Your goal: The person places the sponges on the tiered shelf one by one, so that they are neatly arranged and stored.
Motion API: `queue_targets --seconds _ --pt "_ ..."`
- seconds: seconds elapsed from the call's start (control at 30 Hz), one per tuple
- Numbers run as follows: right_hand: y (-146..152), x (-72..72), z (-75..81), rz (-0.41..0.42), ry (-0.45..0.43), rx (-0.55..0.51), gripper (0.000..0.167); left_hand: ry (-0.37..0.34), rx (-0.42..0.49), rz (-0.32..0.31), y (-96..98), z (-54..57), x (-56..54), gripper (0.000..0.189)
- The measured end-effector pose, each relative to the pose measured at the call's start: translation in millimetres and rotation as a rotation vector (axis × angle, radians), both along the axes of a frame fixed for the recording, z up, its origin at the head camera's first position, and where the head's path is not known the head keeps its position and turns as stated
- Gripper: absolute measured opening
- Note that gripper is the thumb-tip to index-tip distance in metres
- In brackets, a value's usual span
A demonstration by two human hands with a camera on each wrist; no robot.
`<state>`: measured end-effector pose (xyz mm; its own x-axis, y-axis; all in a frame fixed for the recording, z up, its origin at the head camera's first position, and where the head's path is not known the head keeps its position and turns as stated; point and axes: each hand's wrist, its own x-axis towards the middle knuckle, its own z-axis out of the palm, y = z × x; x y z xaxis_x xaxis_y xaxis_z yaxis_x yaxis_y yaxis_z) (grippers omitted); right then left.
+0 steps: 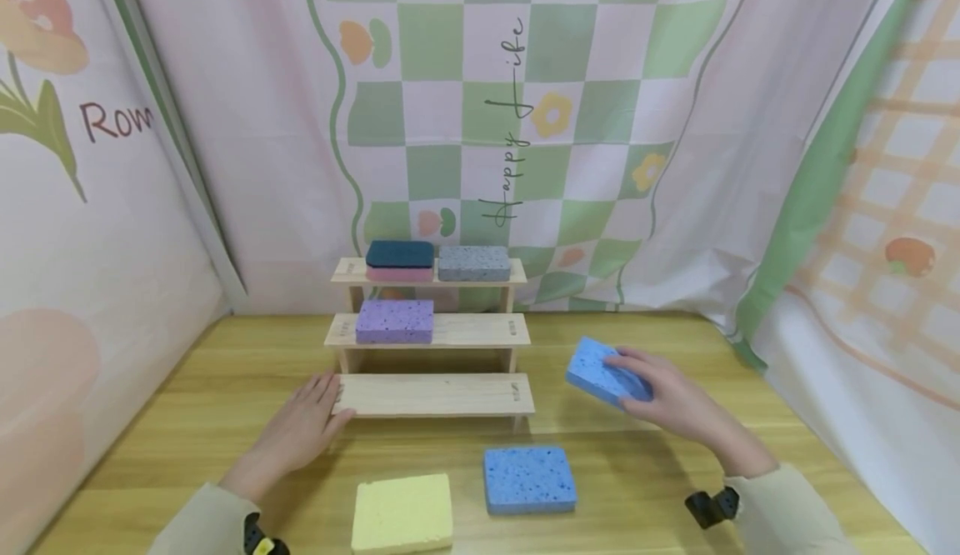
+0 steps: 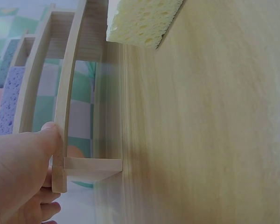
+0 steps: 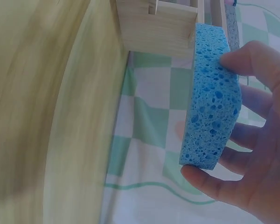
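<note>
A blue sponge (image 1: 596,369) is tilted in the air to the right of a three-step wooden stand (image 1: 435,397). My right hand (image 1: 671,395) grips this sponge by its edges, with its speckled side showing in the right wrist view. At the left end of the stand's lowest step, my left hand (image 1: 300,426) holds the board, its thumb at the front edge. A purple sponge (image 1: 394,322) lies on the middle step. The top step carries a pink sponge with a dark green layer (image 1: 400,261) and a grey sponge (image 1: 474,263).
On the wooden table (image 1: 645,488) in front of the stand lie a yellow sponge (image 1: 402,512) and a second blue sponge (image 1: 529,479). Behind the stand hangs a green-and-white checked curtain (image 1: 555,172), and printed cloth closes in both sides.
</note>
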<state>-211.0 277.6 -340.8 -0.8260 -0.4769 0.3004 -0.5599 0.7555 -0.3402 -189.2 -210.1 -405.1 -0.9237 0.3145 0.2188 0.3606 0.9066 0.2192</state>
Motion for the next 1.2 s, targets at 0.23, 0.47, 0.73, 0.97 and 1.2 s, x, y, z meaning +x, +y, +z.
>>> queue_targets --seconds 0.23,0.47,0.73,0.97,1.2 --pt "-7 -4.5 3.0 0.027 -0.004 0.005 0.049 0.003 0.004 0.0 0.2 0.4 0.4 0.062" --pt "-15 -13.9 3.1 0.022 -0.03 0.009 0.049 0.005 0.011 0.005 0.6 0.2 0.5 0.062" --pt "-29 -23.7 11.1 0.061 -0.024 0.019 0.05 0.011 0.005 0.001 0.8 0.8 1.0 0.062" --pt "-44 -34.1 21.4 0.091 -0.017 0.034 0.051 0.0 0.008 0.002 0.9 1.8 1.3 0.062" --pt "-59 -43.8 32.3 0.108 -0.003 0.042 0.051 -0.005 0.005 0.004 0.9 2.4 1.5 0.062"
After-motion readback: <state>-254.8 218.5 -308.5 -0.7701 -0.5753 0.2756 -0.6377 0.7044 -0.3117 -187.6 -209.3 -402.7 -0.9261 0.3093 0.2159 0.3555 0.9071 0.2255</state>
